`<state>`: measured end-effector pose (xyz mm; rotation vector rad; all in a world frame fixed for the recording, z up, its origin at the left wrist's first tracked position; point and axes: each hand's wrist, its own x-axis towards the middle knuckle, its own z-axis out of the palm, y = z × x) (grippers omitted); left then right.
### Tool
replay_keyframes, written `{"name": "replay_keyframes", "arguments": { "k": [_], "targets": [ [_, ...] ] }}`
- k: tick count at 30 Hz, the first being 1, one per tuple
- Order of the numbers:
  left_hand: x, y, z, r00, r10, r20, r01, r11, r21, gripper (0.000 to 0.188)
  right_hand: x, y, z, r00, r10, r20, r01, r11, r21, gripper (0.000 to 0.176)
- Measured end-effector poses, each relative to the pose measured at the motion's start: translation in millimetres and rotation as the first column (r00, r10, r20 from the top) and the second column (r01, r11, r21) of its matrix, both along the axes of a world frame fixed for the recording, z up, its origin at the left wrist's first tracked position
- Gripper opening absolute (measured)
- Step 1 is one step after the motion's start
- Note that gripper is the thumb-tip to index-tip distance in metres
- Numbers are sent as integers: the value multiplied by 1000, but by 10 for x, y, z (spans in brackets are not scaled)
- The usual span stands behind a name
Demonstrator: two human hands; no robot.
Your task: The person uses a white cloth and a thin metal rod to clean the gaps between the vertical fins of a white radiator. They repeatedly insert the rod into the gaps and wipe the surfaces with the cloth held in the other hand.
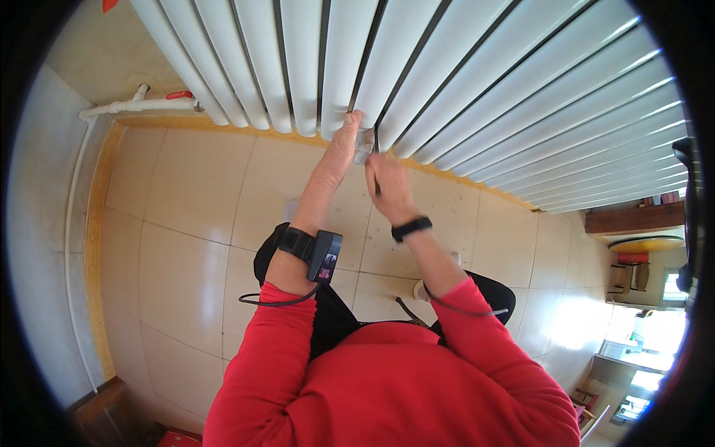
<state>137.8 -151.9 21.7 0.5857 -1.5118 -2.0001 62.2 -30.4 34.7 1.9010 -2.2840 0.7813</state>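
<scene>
A white column radiator (pixel 349 67) stands before me, with dark gaps between its tubes. My left hand (pixel 342 144) is at the lower end of one tube, thumb side up; its fingers are hidden from this view. My right hand (pixel 391 181), slightly blurred, is closed around a thin dark stick-like tool (pixel 376 141). The tool's upper end reaches the gap between two tubes, and its lower end shows below my fist. Between my hands is a crumpled whitish piece (pixel 364 148), perhaps cloth or plastic. What holds it cannot be made out.
A white pipe (pixel 162 104) with a red-handled valve (pixel 179 95) joins the radiator at left. Small dark specks (pixel 391 229) lie on the tiled floor (pixel 184 268) below my hands. A cable (pixel 279 304) hangs by my left forearm. Furniture stands far right.
</scene>
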Motion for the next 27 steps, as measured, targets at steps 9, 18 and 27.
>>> {"name": "replay_keyframes", "arguments": {
  "k": [9, 18, 27],
  "targets": [
    [-61, 38, -25, 997, 83, -3, -83, 997, 13, 88, -138, -189, -241, 994, -2, 113, 14, 994, -109, 5],
    [-47, 33, 15, 1000, 26, -8, -26, 1000, -1, 90, 62, 197, -132, 967, 21, 252, 23, 985, -170, 4],
    [-89, 5, 7, 997, 34, 70, -40, 995, 87, 89, -249, 20, -171, 965, 103, 242, -51, 976, -210, 4]
  ]
}}
